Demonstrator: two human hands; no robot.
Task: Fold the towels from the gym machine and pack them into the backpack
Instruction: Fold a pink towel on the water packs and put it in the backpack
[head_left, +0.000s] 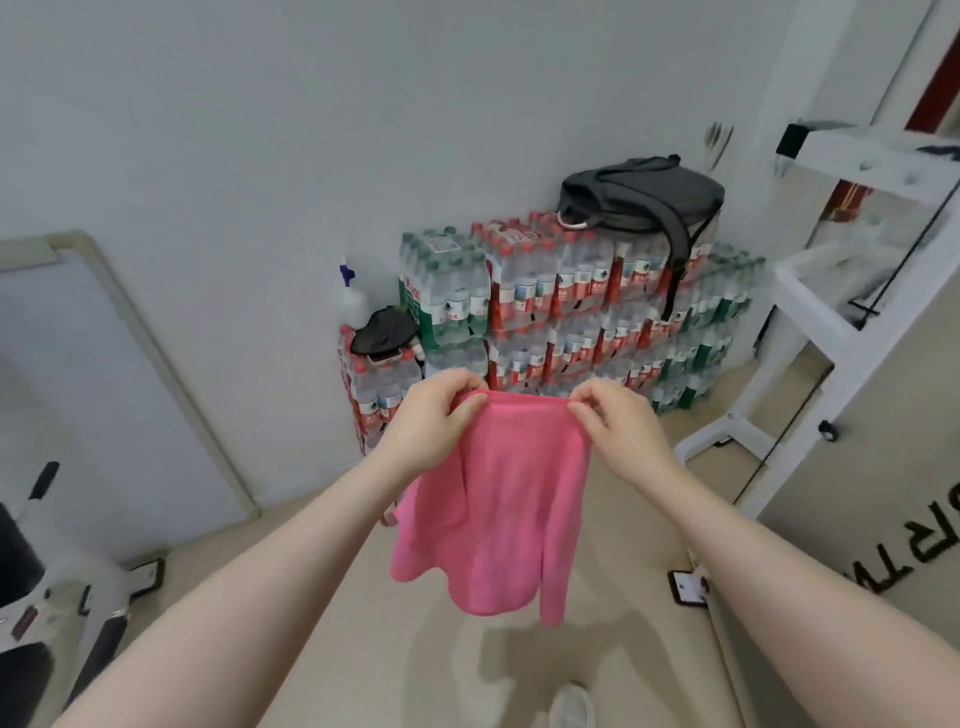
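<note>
A pink towel (498, 509) hangs in the air in front of me, held by its top edge. My left hand (431, 426) grips the left top corner and my right hand (618, 431) pinches the right top corner. The cloth droops in loose folds below both hands. Farther back, a dark grey backpack (644, 195) lies on top of a stack of bottled-water packs, one strap dangling down the front.
Shrink-wrapped water bottle packs (561, 312) are stacked against the white wall. A white gym machine frame (810, 312) stands on the right. A spray bottle (350, 296) and a dark cap sit on the lower packs. A whiteboard (104, 374) leans at left.
</note>
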